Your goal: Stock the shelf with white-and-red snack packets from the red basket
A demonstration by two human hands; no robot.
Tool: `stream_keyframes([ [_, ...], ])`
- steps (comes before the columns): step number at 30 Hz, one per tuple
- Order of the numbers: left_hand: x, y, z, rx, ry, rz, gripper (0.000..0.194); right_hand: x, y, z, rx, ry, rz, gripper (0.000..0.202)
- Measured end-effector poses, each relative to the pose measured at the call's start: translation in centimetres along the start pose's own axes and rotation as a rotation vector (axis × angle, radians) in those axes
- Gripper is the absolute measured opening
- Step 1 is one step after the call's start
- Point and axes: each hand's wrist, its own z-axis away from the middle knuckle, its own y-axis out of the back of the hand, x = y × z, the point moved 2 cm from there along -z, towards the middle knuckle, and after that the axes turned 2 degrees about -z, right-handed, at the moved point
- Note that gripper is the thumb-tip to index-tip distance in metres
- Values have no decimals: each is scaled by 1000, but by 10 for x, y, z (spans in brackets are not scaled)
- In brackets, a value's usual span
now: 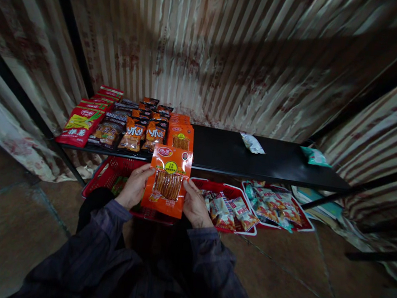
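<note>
An orange snack packet (pixel 164 203) with a clear window showing brown sticks is held upright between my two hands. My left hand (pixel 135 187) pinches its left edge, and my right hand (pixel 196 203) grips the right edge. Just behind it on the black shelf (pixel 216 151) stands a row of matching orange packets (pixel 181 134). Left of that row are orange-and-black snack bags (pixel 134 134), dark snack bags (pixel 107 130) and red snack bags (pixel 82 124). Part of the shelf's front edge is hidden by the held packet.
On the shelf's right lie a white packet (pixel 252 143) and a teal packet (pixel 314 156). Below stand red baskets: one at left (pixel 94 185), one in the middle (pixel 251 230) and one at right (pixel 308 225), the latter two holding snack bags. Black posts (pixel 69 164) frame the shelf.
</note>
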Motion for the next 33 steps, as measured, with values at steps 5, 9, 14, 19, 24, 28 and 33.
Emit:
stream_keyframes([
  [5, 0, -1, -1, -9, -3, -11, 35, 0, 2, 0, 12, 4, -6, 26],
  [9, 1, -4, 0, 36, 3, 11, 36, -2, 1, 1, 14, 11, -15, 25],
  [14, 0, -7, 3, 15, 7, 60, 38, -2, 2, -1, 31, 18, -15, 23],
  [19, -4, -6, 1, 20, 12, 76, 40, -1, 4, -3, 69, -7, -15, 26],
  [24, -4, -7, 0, 39, 4, 87, 40, -2, 1, -2, 67, -4, -14, 27],
  [28, -3, -7, 1, 50, -4, 83, 40, -4, 1, -3, 70, 6, 10, 24],
  [33, -4, -6, 3, 24, -26, 60, 34, -8, 0, -5, 92, 48, 59, 22],
])
